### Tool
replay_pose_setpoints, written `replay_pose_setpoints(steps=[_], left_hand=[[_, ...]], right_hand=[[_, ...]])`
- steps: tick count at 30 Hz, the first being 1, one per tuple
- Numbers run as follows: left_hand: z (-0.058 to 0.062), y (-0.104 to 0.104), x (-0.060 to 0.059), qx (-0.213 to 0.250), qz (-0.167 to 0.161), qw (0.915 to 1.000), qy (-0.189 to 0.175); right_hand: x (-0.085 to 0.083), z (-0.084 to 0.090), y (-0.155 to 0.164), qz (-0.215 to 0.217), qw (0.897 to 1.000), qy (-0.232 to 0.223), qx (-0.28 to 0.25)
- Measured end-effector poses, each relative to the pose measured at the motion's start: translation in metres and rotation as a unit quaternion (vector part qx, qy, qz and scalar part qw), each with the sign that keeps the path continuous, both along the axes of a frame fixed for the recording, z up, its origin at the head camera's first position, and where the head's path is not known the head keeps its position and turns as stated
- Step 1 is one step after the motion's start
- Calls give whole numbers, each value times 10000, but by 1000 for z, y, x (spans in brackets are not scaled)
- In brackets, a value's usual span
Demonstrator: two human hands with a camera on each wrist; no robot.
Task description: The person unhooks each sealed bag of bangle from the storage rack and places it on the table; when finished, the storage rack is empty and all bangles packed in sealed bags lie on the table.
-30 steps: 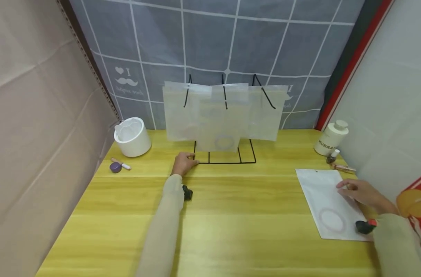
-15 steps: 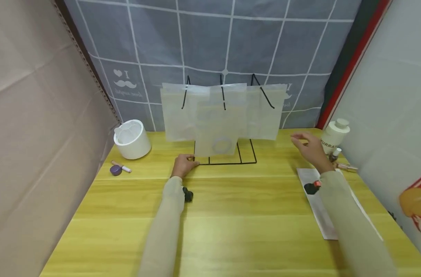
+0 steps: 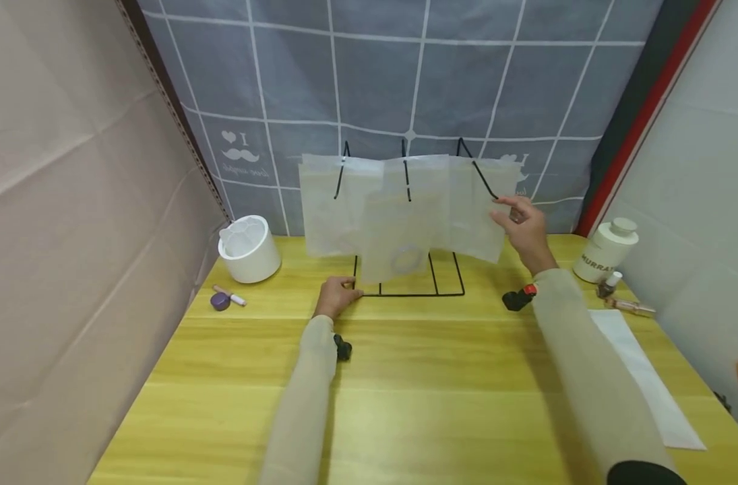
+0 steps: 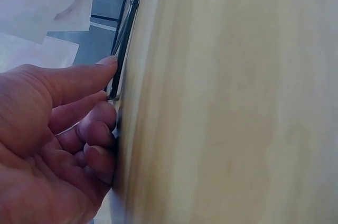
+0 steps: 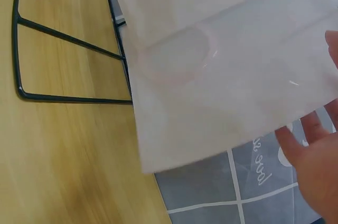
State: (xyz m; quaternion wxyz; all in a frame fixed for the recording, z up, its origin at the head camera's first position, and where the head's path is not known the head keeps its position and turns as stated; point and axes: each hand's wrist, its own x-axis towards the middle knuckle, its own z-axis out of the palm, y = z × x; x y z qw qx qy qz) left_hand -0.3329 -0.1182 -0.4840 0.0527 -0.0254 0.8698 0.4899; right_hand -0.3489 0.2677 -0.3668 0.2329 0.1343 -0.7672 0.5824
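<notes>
A: We're looking at the black wire rack standing at the back of the yellow wooden table. The left hand is sitting at the rack's front left corner.

B: In the left wrist view, we're seeing its fingers curling round the rack's base wire and gripping it against the table.

A: The right hand is raised at the rack's right side, at the outer edge of the rightmost translucent white plastic pouch hanging there.

B: Grasping it? In the right wrist view we're seeing the pouch in front of the fingers, which are looking straight. We're calling it touching; whether it's pinching, we cannot tell.

A: Two more translucent pouches are hanging left of that one on the same rack, overlapping, the middle one showing a ring shape low down.

B: Rest of the scene: left of the rack, a white round cup; in front of that, a small purple cap and a small white tube.

A: Right of the rack, a white bottle with dark lettering, a small dark-and-white bottle just beside it, and a flat white pouch lying nearer us.
</notes>
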Motion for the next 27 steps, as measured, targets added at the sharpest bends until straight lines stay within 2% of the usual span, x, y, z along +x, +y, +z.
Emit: replay_pose_setpoints(steps=[3,6,9,17,27], left_hand=[[3,0,0,-16,1,10000,34],[5,1,1,20,42,10000,34],[5,1,2,15,53,10000,-19],[5,-1,5,-94,-15,9999,43],[3,-3,3,-127,-27,9999,-3]], right_hand=[[10,8,-9,97,9997,129,209],[17,12,-15,34,9980,17,626],[21,14,-19,14,9965,-68,829],[30,12,-24,-70,9952,60,970],[49,2,-13,-39,9914,308,1268]])
